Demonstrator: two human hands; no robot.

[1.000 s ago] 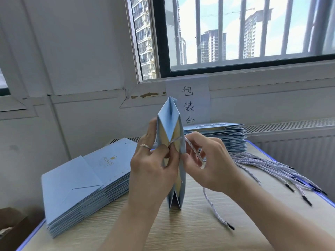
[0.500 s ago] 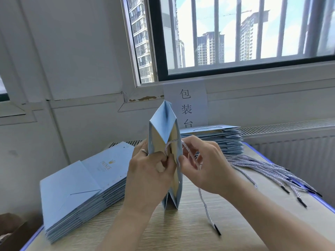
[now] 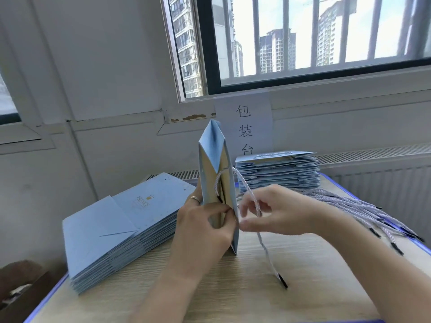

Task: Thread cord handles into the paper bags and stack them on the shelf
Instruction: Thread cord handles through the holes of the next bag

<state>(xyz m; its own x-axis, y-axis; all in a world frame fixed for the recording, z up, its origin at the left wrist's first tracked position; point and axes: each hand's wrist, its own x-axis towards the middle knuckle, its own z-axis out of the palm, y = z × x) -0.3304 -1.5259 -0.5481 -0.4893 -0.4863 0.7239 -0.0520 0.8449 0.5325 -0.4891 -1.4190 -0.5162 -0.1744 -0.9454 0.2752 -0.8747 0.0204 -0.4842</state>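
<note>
tbh the paper bag (image 3: 215, 164) is stood upright on the table (image 3: 233, 287) dead centre and pinched by the left hand (image 3: 205, 229), likely so the hole is steadied, while the cord (image 3: 247, 190) fed through it is gripped in the curled right hand (image 3: 275, 213) at 3 o'clock.

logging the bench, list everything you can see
upright light blue paper bag: one, light blue, table centre
twisted white cord: one, white, black-tipped, through that bag
stack of flat paper bags: one, light blue, left
stack of corded paper bags: one, light blue, back right
bundle of loose cords: one, white, right
wooden table: one, pale, underneath
paper sign: one, white, wall
barred window: one, dark-framed, above
radiator: one, white, under window
left hand: grips bag
right hand: pinches cord
</note>
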